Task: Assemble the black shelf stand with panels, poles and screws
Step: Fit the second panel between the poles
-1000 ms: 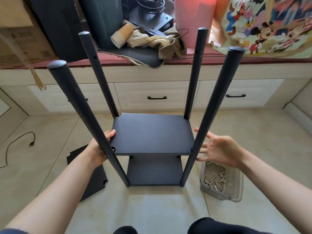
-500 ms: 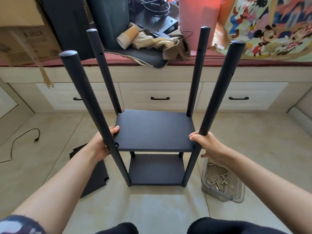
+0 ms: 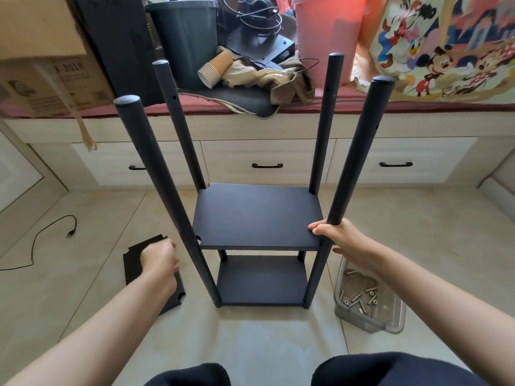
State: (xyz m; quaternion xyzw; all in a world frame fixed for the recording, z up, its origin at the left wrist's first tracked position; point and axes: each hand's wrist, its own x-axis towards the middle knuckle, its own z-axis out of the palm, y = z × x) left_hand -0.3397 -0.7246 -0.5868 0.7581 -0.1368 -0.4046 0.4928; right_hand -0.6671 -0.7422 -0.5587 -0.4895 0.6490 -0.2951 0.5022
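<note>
The black shelf stand rises from the floor in the middle: several poles, an upper panel [image 3: 257,215] and a lower panel [image 3: 260,280] beneath it. My right hand [image 3: 338,238] grips the near right pole [image 3: 356,157] at the upper panel's right front corner. My left hand [image 3: 160,257] hovers blurred over a loose black panel [image 3: 133,266] lying on the floor left of the stand, fingers curled, apart from the near left pole [image 3: 156,174]. A clear plastic box [image 3: 370,321] of metal screws [image 3: 359,296] sits on the floor at the right.
A low window bench with drawers [image 3: 264,165] runs behind the stand, piled with a cardboard box [image 3: 41,59], a dark bin [image 3: 184,37], paper cups [image 3: 214,69] and cloth. A black cable [image 3: 41,235] lies on the tiles at left. My knees [image 3: 390,369] show at the bottom.
My left hand let go of the near left pole and dropped left toward the loose panel on the floor. My right hand keeps its hold on the near right pole.
</note>
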